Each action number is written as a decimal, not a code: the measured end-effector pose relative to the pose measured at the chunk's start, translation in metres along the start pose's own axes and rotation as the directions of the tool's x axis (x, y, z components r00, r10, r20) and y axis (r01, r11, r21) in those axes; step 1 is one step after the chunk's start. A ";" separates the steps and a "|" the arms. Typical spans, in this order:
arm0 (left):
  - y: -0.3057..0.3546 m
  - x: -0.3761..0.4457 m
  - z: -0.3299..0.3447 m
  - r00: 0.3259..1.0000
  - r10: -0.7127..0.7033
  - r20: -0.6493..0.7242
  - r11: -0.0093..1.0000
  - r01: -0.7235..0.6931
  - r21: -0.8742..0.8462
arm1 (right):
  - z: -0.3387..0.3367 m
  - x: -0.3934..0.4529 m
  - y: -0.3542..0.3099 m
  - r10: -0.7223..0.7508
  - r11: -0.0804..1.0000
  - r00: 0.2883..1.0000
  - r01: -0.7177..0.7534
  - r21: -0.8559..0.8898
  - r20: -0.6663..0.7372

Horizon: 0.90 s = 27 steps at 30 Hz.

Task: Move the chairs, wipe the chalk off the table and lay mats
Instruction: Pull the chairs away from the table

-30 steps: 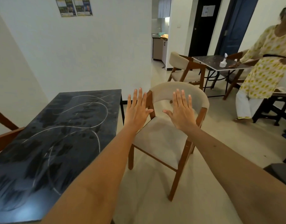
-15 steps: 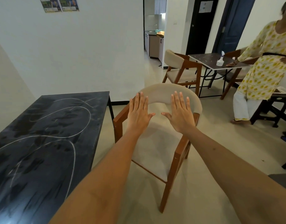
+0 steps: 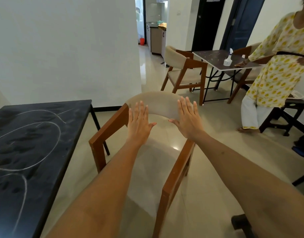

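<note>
A wooden chair (image 3: pixel 111 127) with a beige padded seat and curved beige backrest stands right in front of me, its seat facing me. My left hand (image 3: pixel 139 124) and my right hand (image 3: pixel 187 121) are both stretched out with straight, spread fingers in front of the backrest; whether they touch it I cannot tell. To the left is the black table (image 3: pixel 32 152) with white chalk loops drawn across its top. No mats or cloth are in view.
A second table (image 3: pixel 214 57) with a spray bottle (image 3: pixel 228 58) stands at the back right, with another wooden chair (image 3: pixel 185 73) beside it. A person in a yellow patterned top (image 3: pixel 276 66) leans on that table. A dark stool (image 3: pixel 285 114) sits at the right.
The view has swung left to right and closer: the chair now faces me more squarely, with both armrests visible. Both hands stay spread in front of its backrest.
</note>
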<state>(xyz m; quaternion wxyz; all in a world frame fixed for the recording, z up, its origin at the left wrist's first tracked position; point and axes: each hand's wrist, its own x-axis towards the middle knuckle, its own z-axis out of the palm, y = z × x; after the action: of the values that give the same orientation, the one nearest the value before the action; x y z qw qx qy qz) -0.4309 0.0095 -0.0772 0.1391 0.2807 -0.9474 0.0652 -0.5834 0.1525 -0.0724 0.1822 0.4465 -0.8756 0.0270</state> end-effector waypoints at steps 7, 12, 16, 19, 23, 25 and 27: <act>0.038 0.071 0.028 0.999 -0.026 0.020 1.000 0.026 0.001 | 0.023 0.070 0.054 -0.087 0.996 0.996 0.087 0.000 -0.005; 0.064 0.135 0.056 0.996 -0.075 0.055 0.996 0.077 -0.036 | 0.055 0.132 0.088 -0.239 0.971 0.971 0.239 0.004 0.030; 0.088 0.188 0.075 0.976 -0.187 0.109 0.980 0.193 -0.044 | 0.079 0.194 0.123 -0.393 0.919 0.917 0.395 -0.019 0.066; 0.099 0.217 0.089 0.942 -0.288 0.174 0.955 0.297 -0.027 | 0.097 0.238 0.148 -0.553 0.815 0.825 0.565 -0.126 0.116; 0.098 0.241 0.104 0.887 -0.386 0.254 0.916 0.401 -0.009 | 0.115 0.289 0.151 -0.626 0.750 0.760 0.648 -0.132 0.175; 0.096 0.255 0.111 0.866 -0.415 0.278 0.899 0.438 -0.025 | 0.126 0.309 0.143 -0.666 0.725 0.724 0.685 -0.072 0.179; 0.095 0.270 0.119 0.847 -0.438 0.301 0.878 0.474 -0.058 | 0.138 0.326 0.133 -0.698 0.701 0.694 0.713 -0.032 0.180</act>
<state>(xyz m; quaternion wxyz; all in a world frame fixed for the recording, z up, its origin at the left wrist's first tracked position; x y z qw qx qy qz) -0.7267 -0.0740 -0.1141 0.0335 0.4946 -0.8655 -0.0719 -0.9039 -0.0491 -0.0741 0.1326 0.7393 -0.6487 -0.1229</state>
